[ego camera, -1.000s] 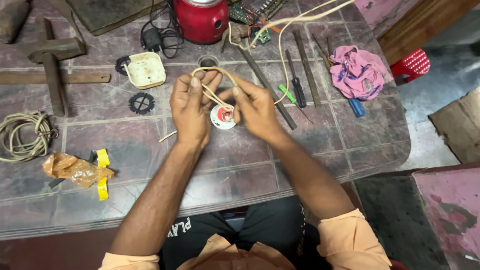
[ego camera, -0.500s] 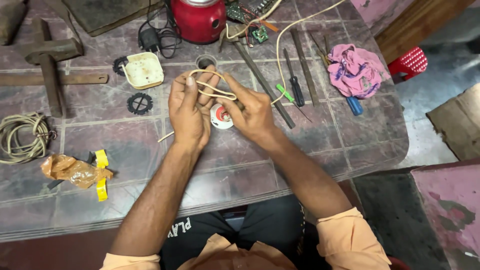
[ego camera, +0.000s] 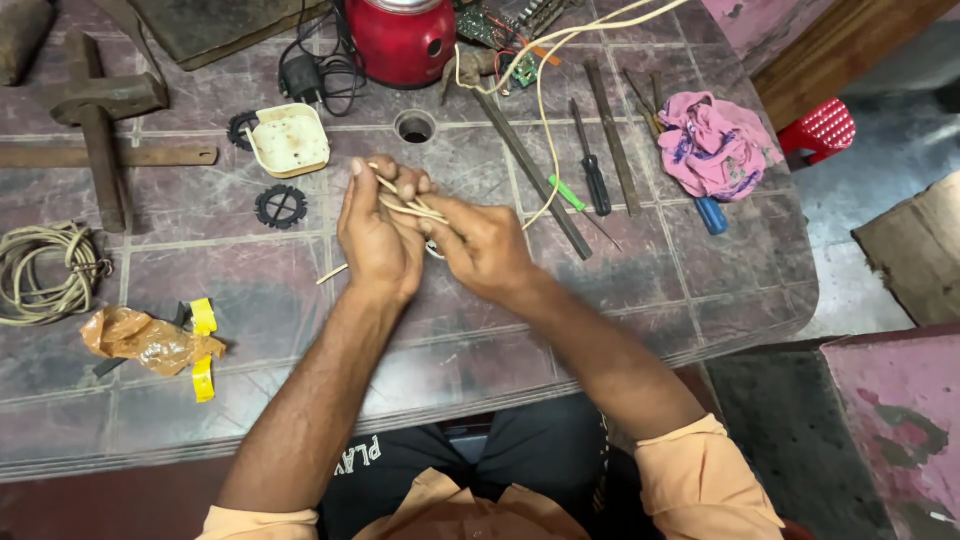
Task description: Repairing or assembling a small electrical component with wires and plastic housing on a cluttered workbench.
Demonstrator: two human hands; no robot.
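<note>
- We see our left hand (ego camera: 380,240) and right hand (ego camera: 482,248) brought together over the middle of the tabletop (ego camera: 650,290), both clenched on a pale cream cord (ego camera: 545,90).
- The left hand's fingers (ego camera: 400,190) curl round a few strands of the cord; a short end of it sticks out below that hand toward the near edge.
- The right hand pinches the same strands just beside the left, the two hands touching.
- From the hands the cord runs toward the far edge, curving past a red appliance (ego camera: 405,38) and a green circuit board (ego camera: 500,35).
- A small white part (ego camera: 436,250) shows under the hands; we cannot tell what it is.
- Just beyond the hands lie a round hole (ego camera: 414,127) in the tabletop, a cream square cover (ego camera: 288,140) and a black toothed ring (ego camera: 280,206).
- To the right lie a long metal file (ego camera: 530,170), a black-handled screwdriver (ego camera: 592,170) and a pink cloth (ego camera: 712,140) near the right edge.
- At the left edge sit a coil of rope (ego camera: 40,272), crumpled orange plastic (ego camera: 140,340) and yellow tape (ego camera: 203,345).
</note>
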